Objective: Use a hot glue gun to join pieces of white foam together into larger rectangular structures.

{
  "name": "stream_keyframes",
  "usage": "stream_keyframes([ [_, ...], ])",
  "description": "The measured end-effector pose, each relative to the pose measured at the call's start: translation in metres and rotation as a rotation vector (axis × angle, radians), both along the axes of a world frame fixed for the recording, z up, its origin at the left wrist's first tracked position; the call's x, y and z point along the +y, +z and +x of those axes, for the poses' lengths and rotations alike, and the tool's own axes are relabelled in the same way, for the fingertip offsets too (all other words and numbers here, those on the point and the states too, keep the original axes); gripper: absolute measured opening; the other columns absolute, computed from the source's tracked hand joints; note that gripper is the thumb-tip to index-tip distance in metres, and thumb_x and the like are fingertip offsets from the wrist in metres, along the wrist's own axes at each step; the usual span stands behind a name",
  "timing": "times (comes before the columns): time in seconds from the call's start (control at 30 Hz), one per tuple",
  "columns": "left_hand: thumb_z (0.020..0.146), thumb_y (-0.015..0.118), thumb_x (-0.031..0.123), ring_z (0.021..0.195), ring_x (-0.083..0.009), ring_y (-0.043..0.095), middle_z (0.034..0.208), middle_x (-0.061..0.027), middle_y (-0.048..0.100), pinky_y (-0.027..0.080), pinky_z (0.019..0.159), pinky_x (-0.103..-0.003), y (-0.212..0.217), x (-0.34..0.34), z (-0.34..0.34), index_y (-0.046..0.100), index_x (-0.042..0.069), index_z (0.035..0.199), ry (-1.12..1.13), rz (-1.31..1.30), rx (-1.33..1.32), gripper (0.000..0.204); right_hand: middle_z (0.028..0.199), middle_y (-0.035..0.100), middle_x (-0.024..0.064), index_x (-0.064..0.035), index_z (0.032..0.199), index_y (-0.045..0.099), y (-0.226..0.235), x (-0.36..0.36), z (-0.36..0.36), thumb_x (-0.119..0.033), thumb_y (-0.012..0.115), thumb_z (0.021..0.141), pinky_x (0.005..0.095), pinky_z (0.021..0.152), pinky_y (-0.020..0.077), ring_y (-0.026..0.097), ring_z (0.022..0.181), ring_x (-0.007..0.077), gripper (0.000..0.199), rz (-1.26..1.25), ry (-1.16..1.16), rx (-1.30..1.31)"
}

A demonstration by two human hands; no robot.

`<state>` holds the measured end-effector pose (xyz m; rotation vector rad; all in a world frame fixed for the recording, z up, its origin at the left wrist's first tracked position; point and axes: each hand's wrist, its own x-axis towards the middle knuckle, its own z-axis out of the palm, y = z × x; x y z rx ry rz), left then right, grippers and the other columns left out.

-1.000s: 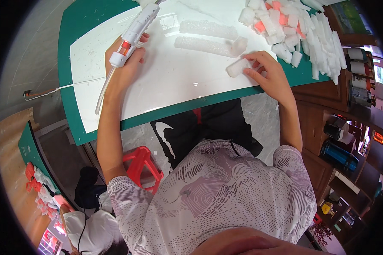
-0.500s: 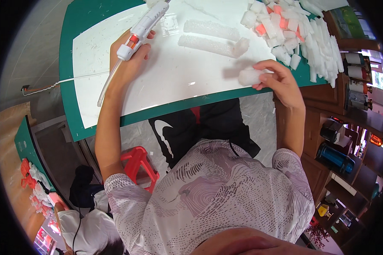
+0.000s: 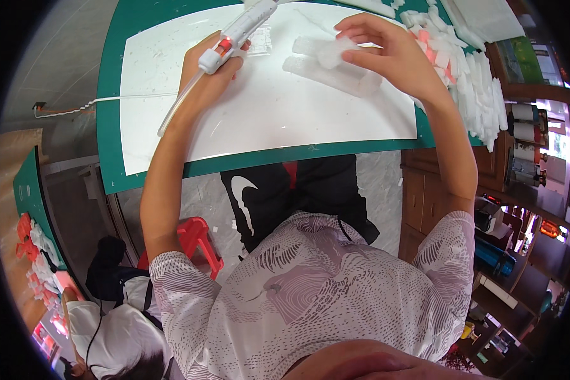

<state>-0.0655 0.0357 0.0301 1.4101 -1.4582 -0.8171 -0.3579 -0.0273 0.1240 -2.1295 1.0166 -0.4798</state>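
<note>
My left hand is wrapped round a white glue gun, with a clear glue stick jutting from its rear end and orange showing in its body. My right hand is closed on a small white foam piece, held over two foam strips that lie side by side on a white sheet. The far foam strip is partly covered by the held piece. Of the near foam strip, the right end sits below my right hand.
A heap of white and pink foam pieces and long foam sticks lie at the right of the green table. A white cord runs left. A red stool and another person are at lower left; shelves stand right.
My right hand has carried the foam piece from the near right edge of the sheet up and left, over the strips. The glue gun has shifted slightly right in view.
</note>
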Motion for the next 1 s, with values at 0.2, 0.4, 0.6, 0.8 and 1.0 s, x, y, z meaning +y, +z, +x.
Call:
stream_keyframes([
  [0.2, 0.081, 0.062, 0.01, 0.062, -0.0125, 0.059, 0.078, -0.0062, 0.066, 0.049, 0.063, -0.029, 0.0, -0.004, 0.003, 0.071, 0.008, 0.101, 0.007, -0.029, 0.02, 0.022, 0.107, 0.07, 0.006, -0.0075, 0.111, 0.07, -0.013, -0.021, 0.032, -0.027, 0.075, 0.087, 0.0249, 0.086, 0.0516, 0.068, 0.091, 0.0142, 0.031, -0.017, -0.002, 0.212],
  [0.4, 0.081, 0.063, 0.012, 0.061, -0.0131, 0.059, 0.074, -0.0062, 0.066, 0.049, 0.063, -0.03, -0.006, -0.008, 0.006, 0.072, 0.009, 0.103, 0.041, -0.027, 0.018, 0.024, 0.092, 0.071, 0.0056, -0.0036, 0.104, 0.071, -0.021, -0.036, 0.047, -0.034, 0.073, 0.09, 0.0243, 0.079, 0.0536, 0.07, 0.081, 0.014, 0.034, 0.112, 0.004, 0.183],
  [0.6, 0.083, 0.062, 0.011, 0.061, -0.012, 0.057, 0.077, -0.006, 0.065, 0.049, 0.062, -0.029, -0.002, -0.007, 0.007, 0.072, 0.007, 0.103, 0.049, -0.031, -0.005, 0.023, 0.09, 0.07, 0.0047, -0.0036, 0.103, 0.072, -0.025, -0.043, 0.049, -0.037, 0.069, 0.093, 0.0238, 0.079, 0.0551, 0.069, 0.079, 0.0127, 0.035, 0.119, -0.038, 0.216],
  [0.8, 0.085, 0.061, 0.01, 0.062, -0.0102, 0.055, 0.077, -0.0044, 0.064, 0.049, 0.061, -0.028, -0.003, -0.006, 0.006, 0.072, 0.006, 0.104, 0.048, -0.065, -0.009, 0.022, 0.084, 0.07, 0.0056, -0.0034, 0.101, 0.075, -0.031, -0.049, 0.047, -0.041, 0.072, 0.09, 0.0229, 0.071, 0.0558, 0.068, 0.071, 0.0124, 0.04, 0.22, -0.107, 0.105],
  [1.0, 0.085, 0.062, 0.011, 0.062, -0.0102, 0.056, 0.077, -0.0038, 0.063, 0.049, 0.062, -0.028, -0.005, -0.006, 0.007, 0.072, 0.007, 0.103, 0.063, -0.076, -0.062, 0.021, 0.076, 0.063, 0.0005, -0.0068, 0.105, 0.075, -0.021, -0.051, 0.04, -0.043, 0.07, 0.092, 0.0189, 0.062, 0.0506, 0.056, 0.06, 0.0072, 0.039, 0.344, -0.063, 0.135],
])
